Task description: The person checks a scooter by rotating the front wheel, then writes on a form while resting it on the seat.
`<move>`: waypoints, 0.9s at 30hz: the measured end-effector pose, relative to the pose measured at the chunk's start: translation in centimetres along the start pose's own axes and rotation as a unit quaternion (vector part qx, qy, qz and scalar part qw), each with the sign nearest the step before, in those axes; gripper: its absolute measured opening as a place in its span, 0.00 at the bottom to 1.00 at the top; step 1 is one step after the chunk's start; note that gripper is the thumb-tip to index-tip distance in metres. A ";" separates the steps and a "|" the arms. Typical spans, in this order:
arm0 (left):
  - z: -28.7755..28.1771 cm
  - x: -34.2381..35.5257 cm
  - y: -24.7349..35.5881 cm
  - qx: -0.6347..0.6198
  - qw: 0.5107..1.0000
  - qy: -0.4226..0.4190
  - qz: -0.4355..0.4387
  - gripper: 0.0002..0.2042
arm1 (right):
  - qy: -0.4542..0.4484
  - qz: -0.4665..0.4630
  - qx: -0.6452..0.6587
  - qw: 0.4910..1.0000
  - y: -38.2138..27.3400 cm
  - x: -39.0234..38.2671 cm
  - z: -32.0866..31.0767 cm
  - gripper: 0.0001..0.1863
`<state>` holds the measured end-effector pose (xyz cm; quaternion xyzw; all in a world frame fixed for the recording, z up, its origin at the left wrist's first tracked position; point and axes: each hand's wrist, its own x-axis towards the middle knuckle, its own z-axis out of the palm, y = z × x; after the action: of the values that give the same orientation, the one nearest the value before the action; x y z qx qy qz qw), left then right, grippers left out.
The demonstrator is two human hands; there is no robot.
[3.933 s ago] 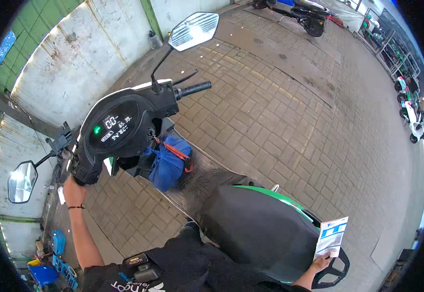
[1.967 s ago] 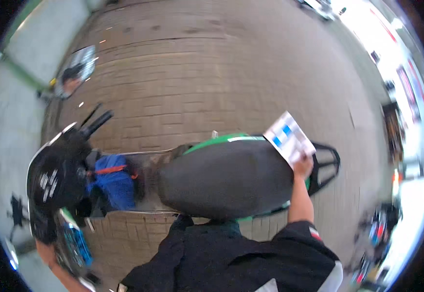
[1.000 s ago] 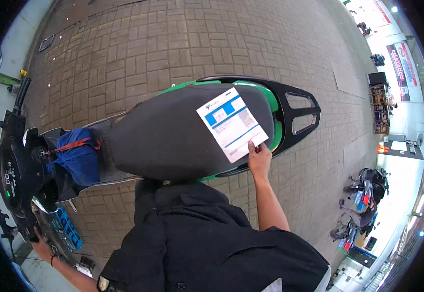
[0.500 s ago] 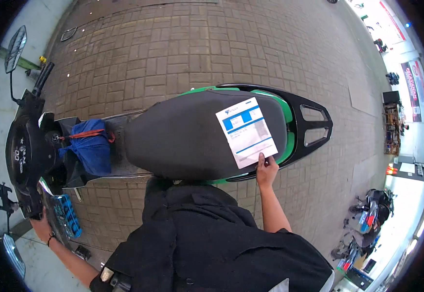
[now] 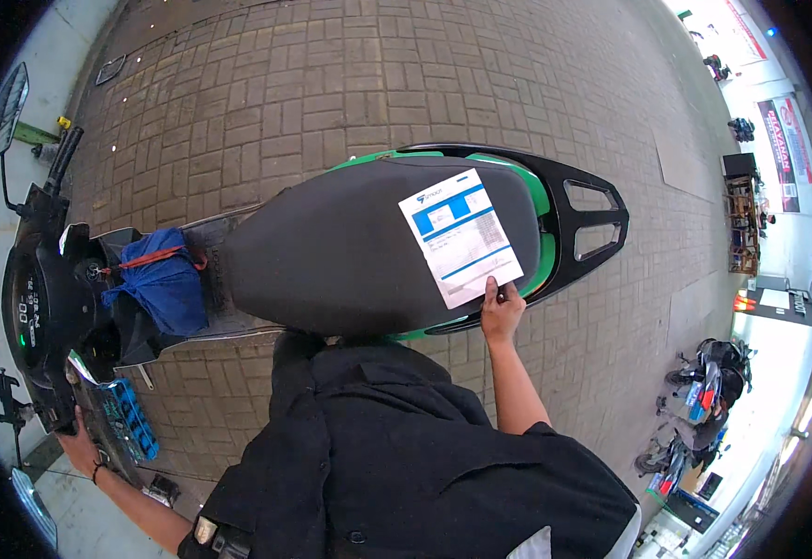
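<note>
A scooter with green side panels stands sideways in front of me, its long black seat (image 5: 331, 252) across the middle. On the rear of the seat lies a white and blue printed sheet of paper (image 5: 462, 244). My right hand (image 5: 502, 315) pinches the paper's near edge between thumb and fingers. Far to the left, my left hand (image 5: 80, 451) is closed round the near end of the handlebar (image 5: 63, 410); its fingertips are partly hidden. The dashboard (image 5: 28, 303) is lit, with a small green light showing.
A blue cloth bag (image 5: 159, 284) tied with a red cord sits on the scooter's footboard. Mirrors (image 5: 10, 110) stick out at the left. Beside the front stands a blue plastic crate (image 5: 130, 417). Other motorcycles (image 5: 709, 382) are parked at the right on the brick floor (image 5: 331, 84).
The view has shifted slightly, moving the scooter a little up and left in the picture. A green light now shows on the dashboard. Both hands keep their places on the paper and handlebar.
</note>
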<state>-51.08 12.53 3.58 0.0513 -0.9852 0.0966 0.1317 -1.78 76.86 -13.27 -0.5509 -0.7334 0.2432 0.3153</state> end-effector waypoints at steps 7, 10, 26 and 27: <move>-0.5 0.0 0.2 -0.004 1.000 -0.024 -0.006 0.41 | -0.015 0.030 0.009 0.999 -0.2 -0.1 0.1 0.15; -1.0 -0.3 1.3 0.004 1.000 -0.019 -0.008 0.41 | -0.018 0.036 0.012 0.999 0.1 -0.3 0.1 0.16; 1.3 0.4 3.7 0.134 0.979 0.084 -0.128 0.53 | -0.011 0.056 -0.015 0.998 -1.8 -0.2 -0.4 0.17; 1.8 0.9 2.7 0.135 0.979 0.085 -0.129 0.53 | -0.012 0.057 -0.013 0.998 -1.7 -0.2 -0.3 0.17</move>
<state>-52.70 14.75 1.60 0.1867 -0.9334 0.2150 0.2182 -2.65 76.21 -11.94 -0.5929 -0.7078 0.2579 0.2846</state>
